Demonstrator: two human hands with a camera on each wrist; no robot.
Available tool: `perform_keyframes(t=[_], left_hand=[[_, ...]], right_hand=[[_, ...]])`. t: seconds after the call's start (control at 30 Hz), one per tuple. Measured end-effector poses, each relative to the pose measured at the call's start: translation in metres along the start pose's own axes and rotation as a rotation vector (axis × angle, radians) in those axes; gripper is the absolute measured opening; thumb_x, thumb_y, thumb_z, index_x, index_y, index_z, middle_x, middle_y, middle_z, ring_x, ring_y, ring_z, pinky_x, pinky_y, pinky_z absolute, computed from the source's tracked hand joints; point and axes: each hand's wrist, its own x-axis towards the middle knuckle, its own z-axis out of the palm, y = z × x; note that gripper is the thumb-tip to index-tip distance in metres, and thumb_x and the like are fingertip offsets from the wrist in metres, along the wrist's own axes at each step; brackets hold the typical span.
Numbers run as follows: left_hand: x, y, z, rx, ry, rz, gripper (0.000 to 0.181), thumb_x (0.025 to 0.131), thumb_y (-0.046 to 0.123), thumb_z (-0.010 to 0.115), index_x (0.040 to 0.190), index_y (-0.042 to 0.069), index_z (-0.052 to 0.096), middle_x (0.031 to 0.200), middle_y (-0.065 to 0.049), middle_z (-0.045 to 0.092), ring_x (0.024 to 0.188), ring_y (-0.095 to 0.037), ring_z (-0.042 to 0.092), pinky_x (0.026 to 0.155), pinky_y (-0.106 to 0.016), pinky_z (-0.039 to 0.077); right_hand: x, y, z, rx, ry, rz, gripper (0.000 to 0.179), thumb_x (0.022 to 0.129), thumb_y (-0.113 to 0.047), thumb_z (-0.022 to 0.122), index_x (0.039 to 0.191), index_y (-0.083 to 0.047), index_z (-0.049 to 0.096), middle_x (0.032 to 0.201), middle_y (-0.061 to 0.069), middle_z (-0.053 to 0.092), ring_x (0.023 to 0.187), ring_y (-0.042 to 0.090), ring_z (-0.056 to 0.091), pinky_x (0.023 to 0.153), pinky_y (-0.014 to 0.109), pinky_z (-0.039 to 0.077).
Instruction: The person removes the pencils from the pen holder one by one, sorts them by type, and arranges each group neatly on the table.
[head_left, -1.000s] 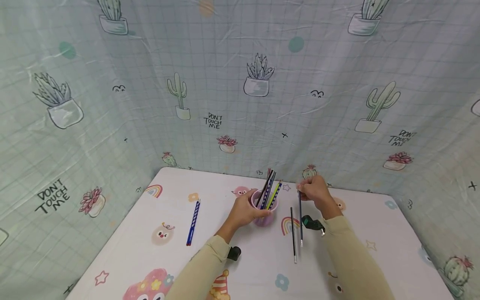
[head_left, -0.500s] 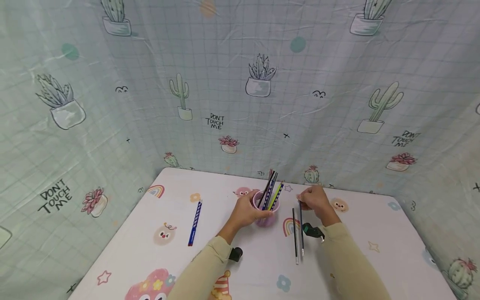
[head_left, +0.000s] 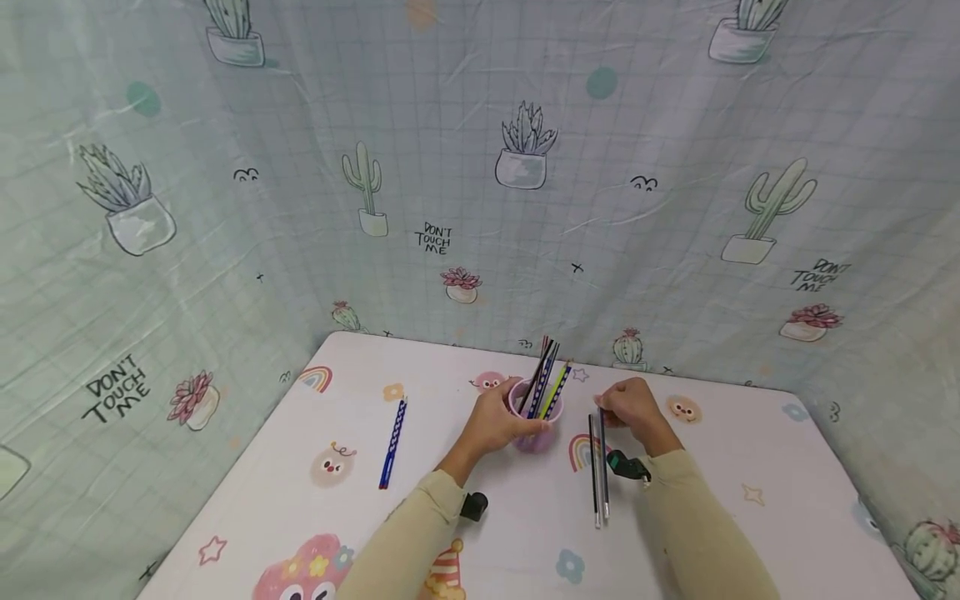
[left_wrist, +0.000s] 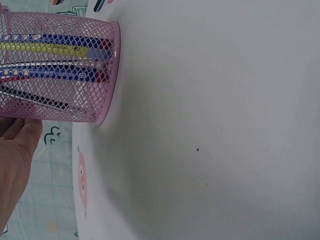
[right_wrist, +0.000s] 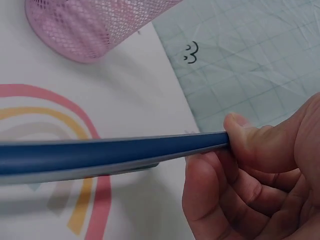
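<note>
A pink mesh pencil cup (head_left: pixel 535 442) is at the middle of the table's far half, gripped round its side by my left hand (head_left: pixel 491 423). Several pencils stand in it, among them a yellow-green pencil (left_wrist: pixel 45 48); whether its base touches the table I cannot tell. Right of the cup, my right hand (head_left: pixel 632 410) pinches the far end of a blue pencil with silvery edges (right_wrist: pixel 115 155) between thumb and fingers. That pencil points toward me. Close along its left side lies a dark pencil (head_left: pixel 594 471) on the table, mostly hidden behind it in the right wrist view.
Blue patterned pencils (head_left: pixel 393 443) lie at the left of the white printed table (head_left: pixel 517 550). A cactus-print cloth (head_left: pixel 487 225) hangs right behind the table's far edge and along both sides.
My right hand has moved slightly toward me with the blue pencil, which now lies closer alongside the dark one. My left hand keeps its grip on the cup.
</note>
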Motion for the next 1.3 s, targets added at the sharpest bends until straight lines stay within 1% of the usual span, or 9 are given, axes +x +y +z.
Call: perform_keyframes(t=[0.23, 0.37, 0.6, 0.8, 0.97, 1.13, 1.3], left_hand=[[0.003, 0.000, 0.001, 0.013, 0.011, 0.003, 0.079, 0.072, 0.036, 0.097, 0.138, 0.012, 0.062, 0.124, -0.006, 0.073, 0.106, -0.018, 0.068, 0.097, -0.038, 0.059], [0.004, 0.001, 0.002, 0.010, 0.007, 0.007, 0.077, 0.072, 0.034, 0.097, 0.137, 0.011, 0.063, 0.124, -0.006, 0.074, 0.106, -0.018, 0.068, 0.097, -0.037, 0.059], [0.005, 0.002, 0.002, 0.000, 0.012, 0.007, 0.076, 0.072, 0.034, 0.097, 0.136, 0.012, 0.063, 0.123, -0.005, 0.074, 0.106, -0.017, 0.067, 0.096, -0.035, 0.059], [0.007, 0.001, 0.003, 0.012, 0.020, 0.007, 0.078, 0.072, 0.035, 0.097, 0.138, 0.011, 0.062, 0.124, -0.007, 0.073, 0.107, -0.019, 0.068, 0.097, -0.037, 0.059], [0.008, 0.000, 0.004, 0.007, 0.019, -0.007, 0.078, 0.073, 0.036, 0.096, 0.139, 0.012, 0.062, 0.125, -0.006, 0.073, 0.108, -0.019, 0.068, 0.098, -0.038, 0.059], [0.009, 0.001, 0.005, 0.003, 0.013, 0.001, 0.076, 0.073, 0.035, 0.096, 0.138, 0.013, 0.063, 0.125, -0.006, 0.073, 0.108, -0.019, 0.068, 0.097, -0.036, 0.058], [0.008, 0.003, 0.004, 0.000, 0.016, -0.007, 0.076, 0.073, 0.035, 0.096, 0.138, 0.013, 0.063, 0.125, -0.008, 0.073, 0.106, -0.020, 0.067, 0.097, -0.038, 0.059]], right_hand=[[0.005, 0.003, -0.001, 0.000, -0.044, 0.025, 0.023, 0.099, -0.009, 0.066, 0.106, 0.012, 0.068, 0.077, 0.008, 0.064, 0.065, 0.016, 0.060, 0.058, 0.025, 0.057], [0.009, 0.008, 0.000, -0.007, -0.051, 0.050, 0.022, 0.099, -0.010, 0.067, 0.106, 0.011, 0.068, 0.076, 0.007, 0.064, 0.063, 0.015, 0.059, 0.057, 0.024, 0.055], [0.014, 0.014, 0.003, -0.025, -0.057, 0.048, 0.022, 0.098, -0.008, 0.067, 0.108, 0.011, 0.069, 0.076, 0.008, 0.065, 0.060, 0.015, 0.058, 0.055, 0.024, 0.052], [0.017, 0.017, 0.005, -0.016, -0.067, 0.059, 0.022, 0.098, -0.008, 0.067, 0.107, 0.012, 0.069, 0.074, 0.007, 0.064, 0.058, 0.013, 0.059, 0.054, 0.023, 0.053], [0.019, 0.021, 0.006, -0.015, -0.052, 0.069, 0.022, 0.097, -0.007, 0.069, 0.108, 0.012, 0.070, 0.073, 0.005, 0.065, 0.060, 0.012, 0.061, 0.055, 0.023, 0.056], [0.018, 0.022, 0.007, -0.021, -0.025, 0.098, 0.022, 0.097, -0.009, 0.072, 0.109, 0.009, 0.070, 0.075, 0.006, 0.066, 0.062, 0.013, 0.063, 0.058, 0.024, 0.059], [0.016, 0.022, 0.008, -0.027, -0.014, 0.084, 0.022, 0.096, -0.010, 0.073, 0.107, 0.009, 0.069, 0.074, 0.006, 0.067, 0.061, 0.013, 0.064, 0.058, 0.025, 0.060]])
